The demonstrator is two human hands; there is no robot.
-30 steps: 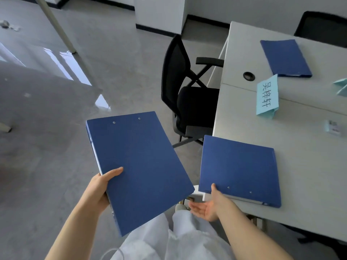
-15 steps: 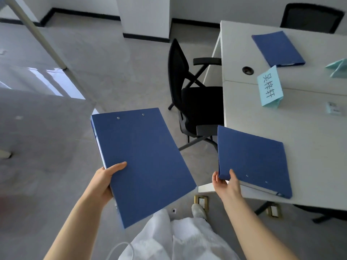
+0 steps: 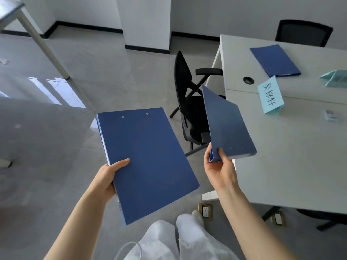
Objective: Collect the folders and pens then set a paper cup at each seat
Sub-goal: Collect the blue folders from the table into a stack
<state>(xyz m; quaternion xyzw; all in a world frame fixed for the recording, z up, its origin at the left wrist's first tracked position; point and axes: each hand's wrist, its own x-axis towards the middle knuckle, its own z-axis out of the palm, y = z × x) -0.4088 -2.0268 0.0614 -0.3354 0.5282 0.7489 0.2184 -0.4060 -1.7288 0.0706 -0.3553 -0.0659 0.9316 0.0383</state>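
My left hand (image 3: pixel 107 177) grips the left edge of a blue folder (image 3: pixel 148 160), held flat over the floor with the thumb on its cover. My right hand (image 3: pixel 219 169) pinches the near corner of a second blue folder (image 3: pixel 226 124), tilted up and lifted off the white table (image 3: pixel 293 166) at its left edge. A third blue folder (image 3: pixel 274 60) lies flat on the table's far side. No pens or paper cups show in view.
A pale blue name card (image 3: pixel 270 97) stands on the table, another (image 3: pixel 335 78) at the right edge. A black office chair (image 3: pixel 189 102) is tucked at the table's left side, another (image 3: pixel 303 32) at the far end. Open grey floor spreads left. Floor sockets (image 3: pixel 205 211) lie near my feet.
My right hand went from reaching under the second folder to pinching its corner, then lifted it off the table and tilted it upright. The left hand kept holding its folder.
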